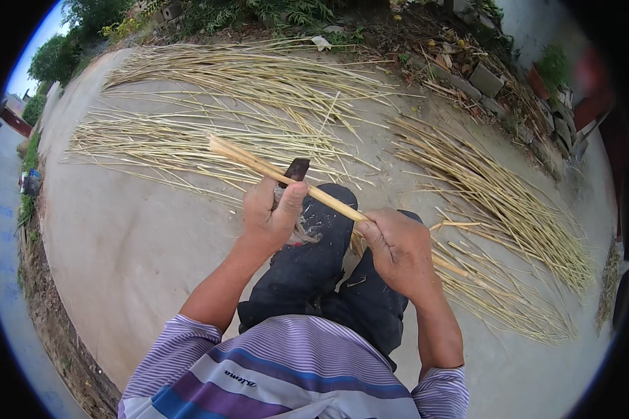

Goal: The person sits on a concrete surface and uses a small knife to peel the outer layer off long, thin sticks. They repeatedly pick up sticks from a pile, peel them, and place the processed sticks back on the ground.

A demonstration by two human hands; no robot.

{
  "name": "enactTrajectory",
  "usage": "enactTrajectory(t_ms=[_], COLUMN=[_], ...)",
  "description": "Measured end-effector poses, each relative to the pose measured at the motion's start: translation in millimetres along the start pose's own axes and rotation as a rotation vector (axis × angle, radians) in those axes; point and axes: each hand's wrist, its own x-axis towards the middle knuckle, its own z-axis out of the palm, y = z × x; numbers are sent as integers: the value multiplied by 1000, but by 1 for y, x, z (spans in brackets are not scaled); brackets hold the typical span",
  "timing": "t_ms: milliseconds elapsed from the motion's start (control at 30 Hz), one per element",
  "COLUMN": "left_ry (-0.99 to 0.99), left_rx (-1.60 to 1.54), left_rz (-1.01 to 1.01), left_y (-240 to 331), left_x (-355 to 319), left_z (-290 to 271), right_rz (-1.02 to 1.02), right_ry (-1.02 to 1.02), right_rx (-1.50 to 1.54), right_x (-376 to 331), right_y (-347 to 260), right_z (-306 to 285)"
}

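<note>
Ideally, the pale stalk (337,203) stays straight and steady where it is, slanting above the knees of the dark trousers (332,216) with its flared end up and to the left. The right hand (400,253) has its fingers closed firmly round the stalk, thumb along the top, which gives good control. The left hand (272,213) seems to have its fingers wrapped around a dark flat tool (296,170), thumb pressed to the stalk where the two cross; the exact contact is hidden. Good practice is probably a shallow angle, light even pressure along the length, and a small turn between strokes. That thumb needs care near any edge, and so do the knees below. Loose stalks (493,195) lie on the concrete ground (140,237) beyond.
</note>
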Motion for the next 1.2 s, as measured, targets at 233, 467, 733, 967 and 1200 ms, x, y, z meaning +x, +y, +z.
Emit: enactTrajectory(t_ms=[233, 467, 733, 967, 1200], left_ry=[-241, -235, -88, -150, -46], left_rx=[20, 23, -95, 38, -30], left_rz=[0, 122, 48, 51, 155], left_y=[8, 7, 8, 19, 25], left_x=[-8, -18, -1, -5, -20], left_z=[10, 13, -2, 13, 32], right_rz=[-28, -74, -67, -3, -14], right_ry=[5, -3, -71, -71, -11], right_rx=[6, 50, -9, 16, 43], right_x=[-1, -4, -1, 3, -4], right_y=[0, -1, 12, 0, -7], right_z=[2, 10, 3, -6, 4])
